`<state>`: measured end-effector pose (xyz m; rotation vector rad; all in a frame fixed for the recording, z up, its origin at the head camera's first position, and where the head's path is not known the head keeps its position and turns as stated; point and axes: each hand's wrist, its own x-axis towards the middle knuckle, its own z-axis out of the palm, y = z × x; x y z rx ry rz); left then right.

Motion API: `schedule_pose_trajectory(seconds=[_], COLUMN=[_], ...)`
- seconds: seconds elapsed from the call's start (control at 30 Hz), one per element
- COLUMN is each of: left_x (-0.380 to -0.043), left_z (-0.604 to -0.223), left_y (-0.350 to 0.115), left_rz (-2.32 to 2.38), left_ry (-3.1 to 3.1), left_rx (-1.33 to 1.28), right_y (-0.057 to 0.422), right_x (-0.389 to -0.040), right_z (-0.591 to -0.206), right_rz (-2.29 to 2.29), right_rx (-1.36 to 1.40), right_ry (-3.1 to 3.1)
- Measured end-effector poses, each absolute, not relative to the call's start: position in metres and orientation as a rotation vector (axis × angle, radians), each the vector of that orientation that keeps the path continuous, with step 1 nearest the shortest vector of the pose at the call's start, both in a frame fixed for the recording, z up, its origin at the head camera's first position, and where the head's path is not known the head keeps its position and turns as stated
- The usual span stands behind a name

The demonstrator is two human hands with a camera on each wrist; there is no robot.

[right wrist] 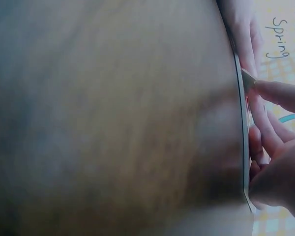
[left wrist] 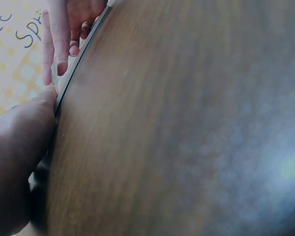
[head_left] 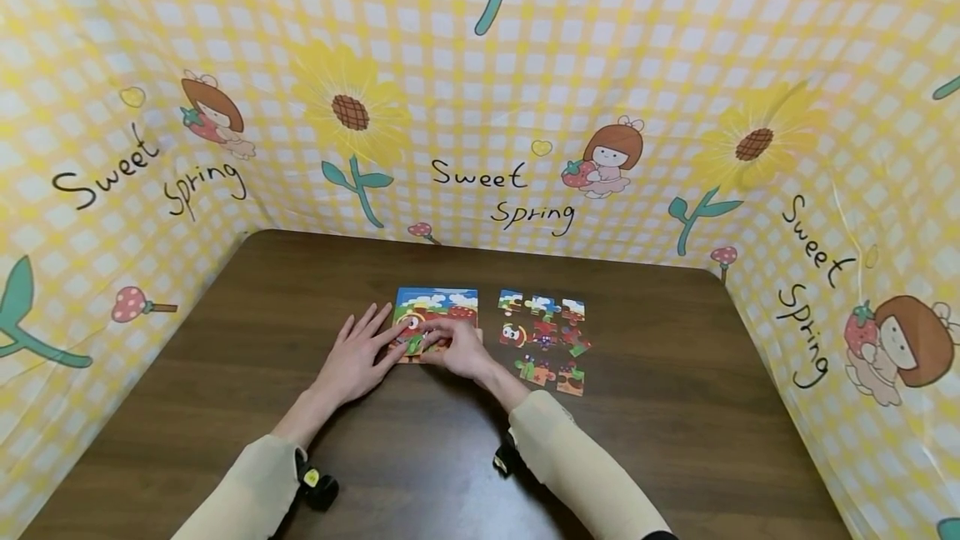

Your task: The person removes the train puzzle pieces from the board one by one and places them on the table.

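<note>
A puzzle board (head_left: pixel 453 300) with a bright picture of sky, clouds and red and green shapes lies flat on the table. The left hand (head_left: pixel 358 358) rests at its left edge, fingers spread, with the index finger and thumb reaching onto the board. Over the board's lower middle is the right hand (head_left: pixel 459 348), its fingers bent. In the right wrist view its thumb and fingers hold a small thin puzzle piece (right wrist: pixel 248 81) tilted up from the board's surface; the piece's picture side is hidden there. Left-hand fingers show close behind that piece.
To the right of the board, several loose puzzle pieces (head_left: pixel 546 332) lie in rough rows on the brown wooden table (head_left: pixel 660 373). A yellow checked cloth (head_left: pixel 480 132) walls in the back and both sides. Black wrist cameras (head_left: pixel 321 488) hang at the sleeves.
</note>
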<state>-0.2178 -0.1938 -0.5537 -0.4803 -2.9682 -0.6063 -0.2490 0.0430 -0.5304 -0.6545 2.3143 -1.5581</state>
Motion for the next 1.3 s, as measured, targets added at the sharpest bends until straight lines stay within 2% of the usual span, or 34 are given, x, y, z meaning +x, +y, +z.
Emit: schedule_pose_trajectory(seconds=[0.6, 0.93, 1.3], left_x=[-0.215, -0.214, -0.213], left_z=[-0.56, -0.559, -0.556], left_y=[-0.191, -0.19, -0.191], left_rz=[-0.603, -0.607, -0.615], left_ry=[-2.962, -2.954, -2.942], left_rx=[-0.454, -0.439, -0.432], right_y=[0.043, 0.1, 0.168], right_x=[-0.243, -0.228, -0.199], right_z=[-0.53, -0.51, -0.511], right_rz=[-1.701, -1.706, -1.555], right_rx=[-0.465, -0.529, -0.5], right_ry=[2.38, 2.352, 2.475])
